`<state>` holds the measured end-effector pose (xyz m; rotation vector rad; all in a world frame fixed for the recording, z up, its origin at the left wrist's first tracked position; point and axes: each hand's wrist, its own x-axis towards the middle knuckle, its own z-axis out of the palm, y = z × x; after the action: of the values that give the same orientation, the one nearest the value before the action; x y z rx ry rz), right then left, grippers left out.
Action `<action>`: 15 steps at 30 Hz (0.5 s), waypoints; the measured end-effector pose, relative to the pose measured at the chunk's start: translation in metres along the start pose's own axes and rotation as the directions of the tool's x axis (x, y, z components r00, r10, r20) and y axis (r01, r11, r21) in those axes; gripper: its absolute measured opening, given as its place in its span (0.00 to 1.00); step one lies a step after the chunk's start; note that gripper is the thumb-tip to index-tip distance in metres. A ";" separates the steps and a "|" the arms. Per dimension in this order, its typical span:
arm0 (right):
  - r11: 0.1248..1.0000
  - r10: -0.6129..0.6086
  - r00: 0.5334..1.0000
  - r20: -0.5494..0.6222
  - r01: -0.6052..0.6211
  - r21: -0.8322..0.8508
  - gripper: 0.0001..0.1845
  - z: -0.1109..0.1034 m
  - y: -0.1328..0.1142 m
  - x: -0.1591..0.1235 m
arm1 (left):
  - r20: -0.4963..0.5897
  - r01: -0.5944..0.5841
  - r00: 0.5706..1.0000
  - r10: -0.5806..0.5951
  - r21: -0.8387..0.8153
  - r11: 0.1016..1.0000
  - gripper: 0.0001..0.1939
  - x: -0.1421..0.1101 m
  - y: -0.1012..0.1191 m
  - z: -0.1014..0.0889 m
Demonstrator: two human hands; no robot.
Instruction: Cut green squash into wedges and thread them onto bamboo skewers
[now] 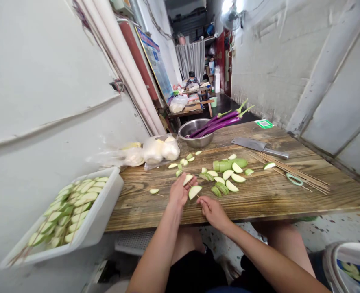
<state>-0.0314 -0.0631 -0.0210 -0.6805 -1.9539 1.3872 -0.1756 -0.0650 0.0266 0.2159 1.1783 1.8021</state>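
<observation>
The wooden table (259, 199) stretches before you, with the white tray (102, 215) of skewered slices beside its left edge. Your steel bowl (198, 141), purple eggplants (218, 125) leaning out of it, stands at the far edge; the cleaver (249, 144) lies toward the far right corner. Above the near edge, your left hand (179, 190) is half open, fingers curled about two pale slices (195, 191). Your right hand (210, 211) is nearly closed, fingertips pinching a thin skewer (197, 196) at the nearer slice.
</observation>
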 end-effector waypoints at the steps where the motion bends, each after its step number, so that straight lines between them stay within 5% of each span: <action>1: 1.000 0.000 1.000 -0.005 0.000 -0.006 0.12 0.000 0.000 0.000 | -0.005 -0.003 1.000 0.003 0.004 1.000 0.07 -0.001 -0.001 0.001; 10: 0.998 0.010 0.997 -0.077 -0.005 0.061 0.13 -0.004 -0.008 0.000 | 0.103 -0.055 0.994 0.045 0.093 0.994 0.10 -0.014 -0.013 0.012; 15: 0.994 0.070 0.972 -0.225 -0.049 0.098 0.14 -0.051 -0.016 -0.022 | 0.144 -0.245 0.968 0.207 0.338 0.909 0.08 -0.021 -0.028 0.011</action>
<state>0.0203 -0.0525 0.0023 -0.8225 -1.6923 1.3600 -0.1407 -0.0714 0.0172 0.6745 1.4442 1.7363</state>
